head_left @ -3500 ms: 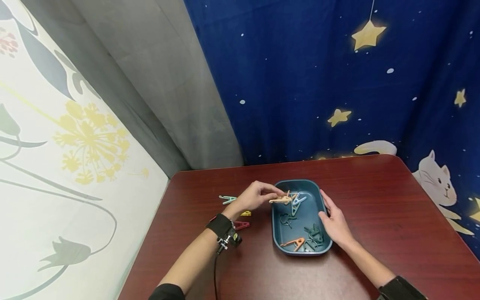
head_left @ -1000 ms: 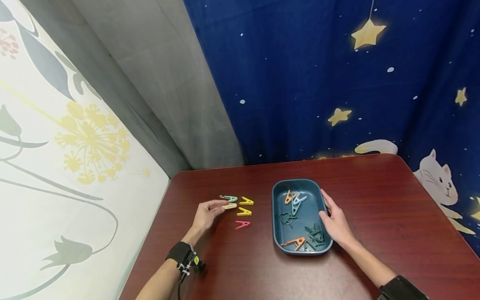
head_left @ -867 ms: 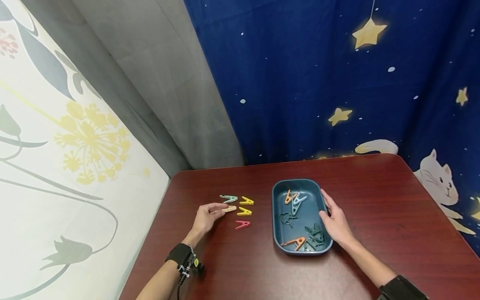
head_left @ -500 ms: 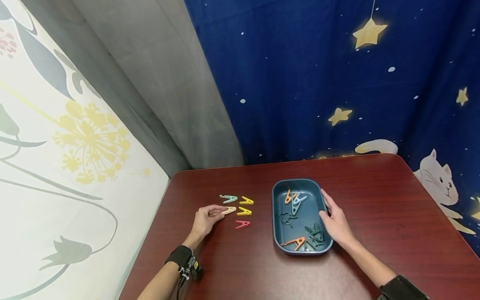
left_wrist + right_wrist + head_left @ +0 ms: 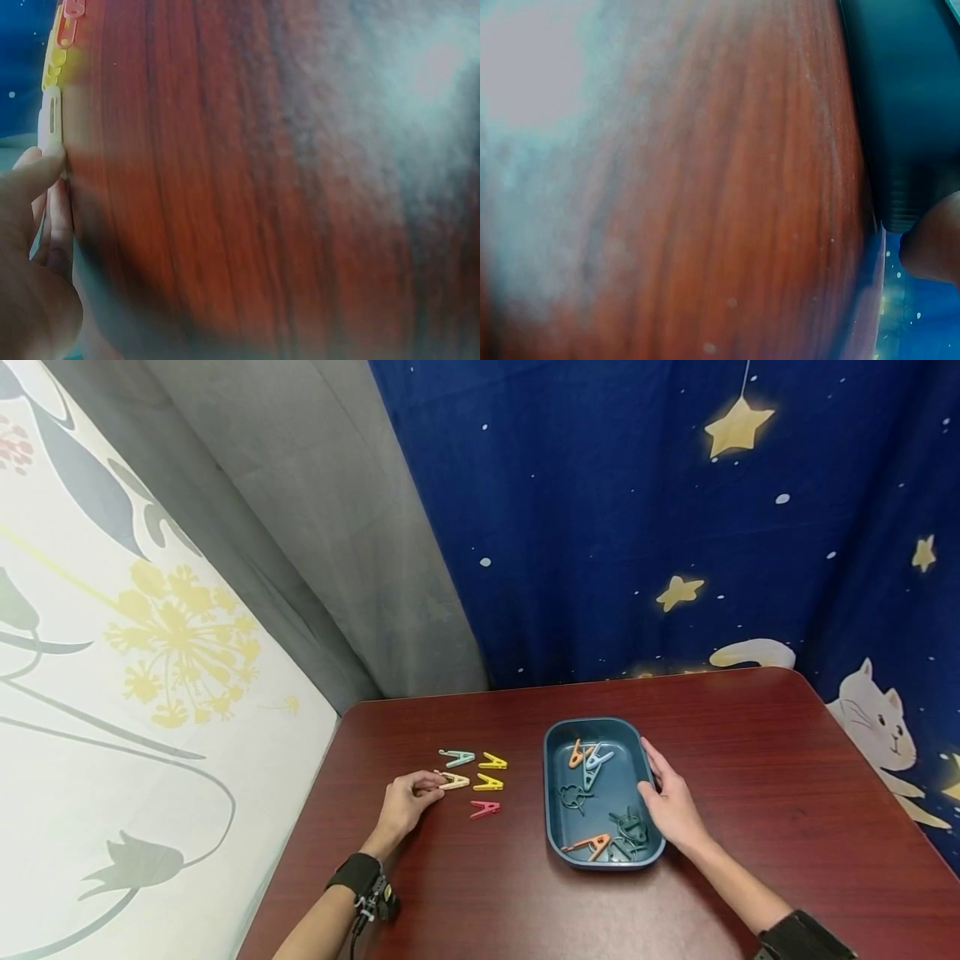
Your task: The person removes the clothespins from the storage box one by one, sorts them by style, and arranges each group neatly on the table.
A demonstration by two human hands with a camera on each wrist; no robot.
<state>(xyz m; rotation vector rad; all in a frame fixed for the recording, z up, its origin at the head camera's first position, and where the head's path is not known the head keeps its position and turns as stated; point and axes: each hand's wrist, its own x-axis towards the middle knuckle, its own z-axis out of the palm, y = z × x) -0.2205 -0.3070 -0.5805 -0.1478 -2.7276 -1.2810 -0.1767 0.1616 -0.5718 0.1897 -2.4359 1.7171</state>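
My left hand [image 5: 420, 787] rests on the dark red table [image 5: 510, 893] and pinches the near end of a cream clip [image 5: 456, 782], which lies flat on the wood. In the left wrist view a fingertip [image 5: 34, 169] touches the cream clip [image 5: 51, 120]. Beside it lie a teal clip [image 5: 457, 757], two yellow clips [image 5: 492, 762] [image 5: 488, 783] and a pink clip [image 5: 485, 809]. My right hand [image 5: 670, 802] lies with straight fingers against the right rim of a dark blue tray [image 5: 552, 835]. The tray holds orange [image 5: 576, 752], light blue [image 5: 597, 760] and dark green [image 5: 630, 827] clips.
A blue star-and-cat curtain [image 5: 675, 527] hangs behind the table, with a grey curtain [image 5: 337, 543] and a floral sheet [image 5: 112, 652] on the left. The table's left edge [image 5: 300, 827] is close to my left forearm.
My left hand carried the cream clip from the tray to the left and set it down beside the yellow clips, then drew back slightly. My right hand stayed on the tray.
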